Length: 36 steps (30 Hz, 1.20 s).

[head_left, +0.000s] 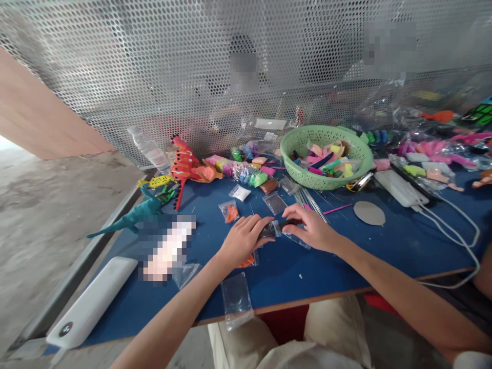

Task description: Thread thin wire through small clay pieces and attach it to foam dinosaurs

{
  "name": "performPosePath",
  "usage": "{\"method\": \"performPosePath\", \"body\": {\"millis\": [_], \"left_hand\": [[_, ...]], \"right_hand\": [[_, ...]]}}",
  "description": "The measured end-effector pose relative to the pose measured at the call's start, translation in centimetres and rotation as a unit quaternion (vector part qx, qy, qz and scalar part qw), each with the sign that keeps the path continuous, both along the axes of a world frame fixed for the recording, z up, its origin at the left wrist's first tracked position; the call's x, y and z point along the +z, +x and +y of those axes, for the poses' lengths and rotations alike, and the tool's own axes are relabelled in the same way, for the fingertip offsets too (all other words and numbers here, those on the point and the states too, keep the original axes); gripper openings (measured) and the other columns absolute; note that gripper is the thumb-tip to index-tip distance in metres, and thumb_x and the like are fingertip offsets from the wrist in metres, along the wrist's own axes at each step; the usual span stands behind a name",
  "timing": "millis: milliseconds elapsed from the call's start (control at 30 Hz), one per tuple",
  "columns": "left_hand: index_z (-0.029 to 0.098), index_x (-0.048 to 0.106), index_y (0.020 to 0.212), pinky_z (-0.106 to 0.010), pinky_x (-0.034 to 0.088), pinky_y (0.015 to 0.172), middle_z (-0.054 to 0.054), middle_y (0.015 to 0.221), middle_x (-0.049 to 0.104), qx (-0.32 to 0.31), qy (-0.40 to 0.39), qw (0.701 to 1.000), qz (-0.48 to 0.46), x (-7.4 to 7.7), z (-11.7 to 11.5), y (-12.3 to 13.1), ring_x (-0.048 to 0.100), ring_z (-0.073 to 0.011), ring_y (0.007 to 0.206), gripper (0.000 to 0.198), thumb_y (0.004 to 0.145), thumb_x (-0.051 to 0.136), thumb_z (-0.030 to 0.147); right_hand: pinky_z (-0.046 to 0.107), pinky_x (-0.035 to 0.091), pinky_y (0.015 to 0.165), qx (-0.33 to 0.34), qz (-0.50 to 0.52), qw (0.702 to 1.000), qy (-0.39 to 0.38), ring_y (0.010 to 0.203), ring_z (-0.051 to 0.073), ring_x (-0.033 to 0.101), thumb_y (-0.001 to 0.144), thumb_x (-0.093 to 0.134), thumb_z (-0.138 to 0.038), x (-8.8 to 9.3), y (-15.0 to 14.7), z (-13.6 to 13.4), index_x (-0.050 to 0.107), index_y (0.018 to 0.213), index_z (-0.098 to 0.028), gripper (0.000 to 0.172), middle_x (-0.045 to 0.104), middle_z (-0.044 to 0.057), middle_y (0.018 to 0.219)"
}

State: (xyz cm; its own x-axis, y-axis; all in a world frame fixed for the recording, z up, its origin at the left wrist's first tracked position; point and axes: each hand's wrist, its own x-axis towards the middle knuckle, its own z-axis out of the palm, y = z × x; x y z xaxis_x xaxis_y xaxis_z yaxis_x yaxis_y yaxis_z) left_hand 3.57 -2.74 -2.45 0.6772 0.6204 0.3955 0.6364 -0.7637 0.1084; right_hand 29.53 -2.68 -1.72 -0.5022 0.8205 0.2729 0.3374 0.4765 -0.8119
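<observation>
My left hand (244,238) is closed on a small clear plastic bag (275,229) with something black inside, held just above the blue table. At the bag's right end, my right hand (313,228) pinches a black soft-looking piece (290,224), perhaps clay; whether it is out of the bag is partly hidden by the fingers. Under my left hand lies a bag of orange pieces (248,260). Beyond the hands are another bag of orange pieces (230,211), a bag of white material (241,192) and a flat clear bag (275,203).
A green basket (286,159) of coloured clay packets stands behind, near thin metal wires (313,202). Toy dinosaurs, one teal (144,212) and one red-orange (188,166), stand left. White power banks (94,302) lie on the table (326,271). A perforated metal screen (172,66) rises behind.
</observation>
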Motion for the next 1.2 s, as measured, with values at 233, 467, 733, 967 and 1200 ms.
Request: {"method": "performPosePath", "body": {"millis": [233,467,733,967,1200], "left_hand": [[0.020,0.050,0.136,-0.036,0.050,0.081,-0.011,0.114,0.067,-0.004,0.009,1.000,0.025,0.0,-0.2,0.2,0.068,-0.0236,0.096,0.049,0.099,0.049,0.052],[0.017,0.049,0.133,-0.035,0.049,0.076,-0.010,0.105,0.071,-0.006,-0.016,0.999,0.048,0.2,-0.5,0.4,0.068,-0.0230,0.091,0.037,0.103,0.048,0.038],[0.017,0.055,0.125,-0.034,0.047,0.073,-0.008,0.096,0.072,0.012,-0.031,0.999,0.017,-0.3,-0.4,1.0,0.068,-0.0225,0.085,0.043,0.099,0.052,0.051],[0.023,0.067,0.115,-0.035,0.052,0.089,-0.007,0.111,0.071,0.014,-0.070,0.986,-0.151,0.6,-0.3,0.8,0.067,-0.0203,0.101,0.020,0.098,0.060,0.032],[0.021,0.066,0.105,-0.025,0.054,0.079,-0.004,0.098,0.072,0.003,-0.084,0.968,-0.235,0.9,-0.7,1.0,0.068,-0.0144,0.088,0.011,0.096,0.061,0.019]], "right_hand": [[0.028,0.054,0.072,-0.006,0.032,0.998,-0.058,0.079,0.018,0.070,0.090,0.070,-0.047,0.1,-0.7,-0.4,0.068,0.101,-0.021,0.028,0.074,0.004,0.088],[0.029,0.055,0.079,0.086,0.025,0.995,-0.039,0.090,0.019,0.071,0.092,0.069,-0.043,0.1,-0.6,-0.2,0.074,0.107,-0.026,0.023,0.076,0.004,0.100],[0.029,0.053,0.076,-0.054,-0.037,0.991,0.117,0.077,0.017,0.067,0.097,0.062,-0.037,-1.1,-1.2,-0.4,0.067,0.108,-0.023,0.018,0.074,0.005,0.095],[0.030,0.053,0.073,-0.023,-0.047,0.982,0.179,0.080,0.019,0.067,0.099,0.059,-0.038,-1.7,-0.2,0.3,0.062,0.110,-0.024,0.018,0.071,0.005,0.093],[0.032,0.055,0.085,-0.040,-0.010,0.971,0.234,0.094,0.019,0.069,0.099,0.059,-0.028,-1.0,-1.1,-0.2,0.059,0.121,-0.024,0.022,0.072,0.006,0.104]]}}
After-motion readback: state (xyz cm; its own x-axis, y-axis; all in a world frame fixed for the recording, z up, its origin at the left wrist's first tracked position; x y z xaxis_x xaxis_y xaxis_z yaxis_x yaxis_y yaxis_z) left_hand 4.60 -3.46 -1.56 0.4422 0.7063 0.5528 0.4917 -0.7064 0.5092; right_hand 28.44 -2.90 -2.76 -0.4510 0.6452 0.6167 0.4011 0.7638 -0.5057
